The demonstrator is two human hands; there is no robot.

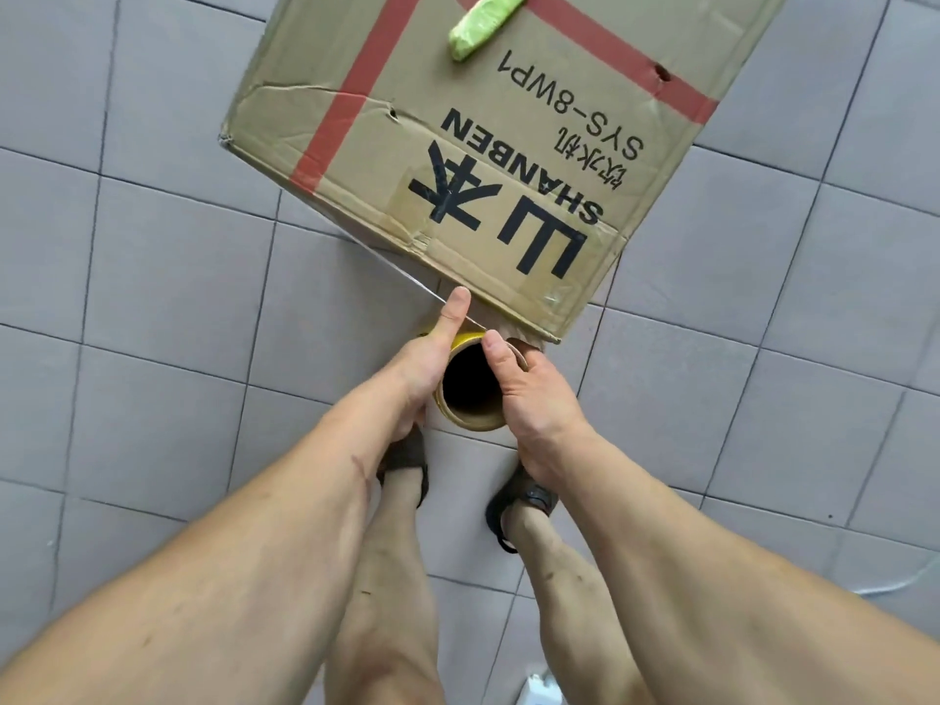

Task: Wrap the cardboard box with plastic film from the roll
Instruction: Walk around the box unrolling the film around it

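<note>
both my hands clamp the roll [470, 386] upright, left hand [422, 368] at 9, right hand [529, 394] at 3; film [407, 277] thin, stretchy & clingy toward 11, cardboard box [488, 134] stiff, prob heavy.

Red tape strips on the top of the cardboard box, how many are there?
2. One red strip runs down the left part of the box top; the other crosses its far right side. The top is partly out of view, so more may exist.
</note>
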